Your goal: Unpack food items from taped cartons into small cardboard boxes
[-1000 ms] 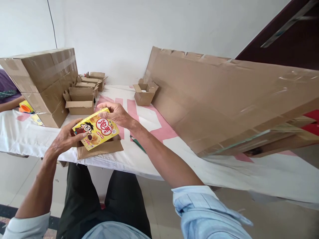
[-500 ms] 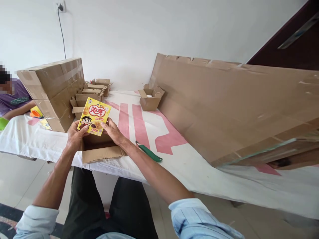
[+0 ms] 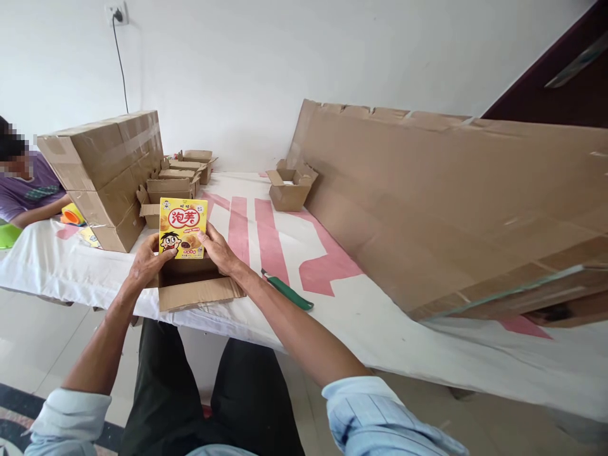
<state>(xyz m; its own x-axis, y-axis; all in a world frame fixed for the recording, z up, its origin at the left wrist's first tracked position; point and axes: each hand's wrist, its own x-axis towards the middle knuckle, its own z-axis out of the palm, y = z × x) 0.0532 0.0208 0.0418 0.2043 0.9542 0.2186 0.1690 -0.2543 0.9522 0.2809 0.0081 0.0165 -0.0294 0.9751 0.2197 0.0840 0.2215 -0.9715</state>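
A yellow snack box (image 3: 184,221) with red lettering and a cartoon face is held upright between my two hands, its printed front towards me. My left hand (image 3: 148,259) grips its lower left corner, thumb across the front. On the other edge, my right hand (image 3: 217,249) closes with its thumb on the lower right side. Just below is an open cardboard carton (image 3: 199,294), its near flap folded out over the table edge; the snack box and my hands hide part of it. A green-handled cutter (image 3: 289,293) lies to the right, by my right forearm.
Stacked sealed cartons (image 3: 102,164) stand at the left, with several small open cartons (image 3: 173,186) behind my hands. Another open carton (image 3: 291,195) sits near a large leaning cardboard sheet (image 3: 427,202). A person in a purple shirt (image 3: 33,190) is at the far left.
The snack box has turned from a tilt to nearly upright and moved slightly lower. Both hands still hold it. The whole view has shifted a little.
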